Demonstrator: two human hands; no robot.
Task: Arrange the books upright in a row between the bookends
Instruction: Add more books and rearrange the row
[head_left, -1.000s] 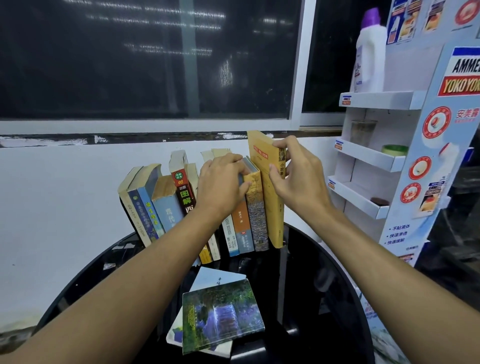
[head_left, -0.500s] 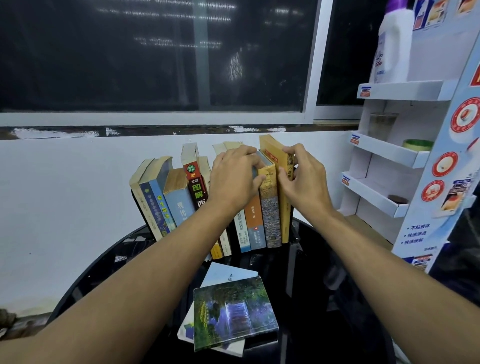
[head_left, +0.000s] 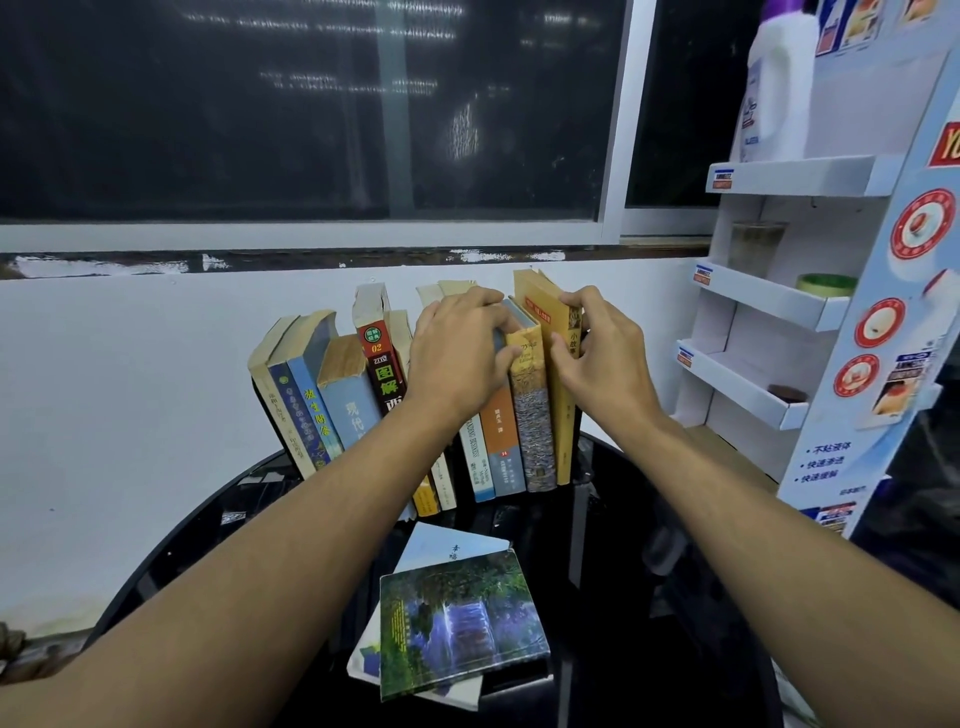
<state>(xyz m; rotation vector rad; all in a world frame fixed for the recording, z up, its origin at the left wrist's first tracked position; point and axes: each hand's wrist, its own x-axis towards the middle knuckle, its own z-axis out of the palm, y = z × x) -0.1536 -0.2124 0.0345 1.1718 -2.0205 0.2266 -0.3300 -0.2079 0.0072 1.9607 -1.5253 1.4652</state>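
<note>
A row of several books (head_left: 332, 395) stands on a round black table (head_left: 623, 597) against the white wall, the left ones leaning. My left hand (head_left: 457, 358) presses flat on the tops and spines of the middle books. My right hand (head_left: 597, 353) grips the tall yellow book (head_left: 563, 415) at the row's right end, fingers over its top edge. A dark bookend edge (head_left: 577, 431) shows just right of that book. Two books lie flat near the table's front: a green landscape-cover book (head_left: 462, 623) on top of a white one (head_left: 452, 540).
A white cardboard display shelf (head_left: 769, 291) stands at the right, holding a white bottle (head_left: 774, 83), a glass (head_left: 753, 244) and a roll of tape (head_left: 826, 283). A dark window (head_left: 311, 104) runs behind.
The yellow book, held tilted and apart a second ago, now stands pushed upright against the row. My right hand has closed in on its top; the view has shifted left.
</note>
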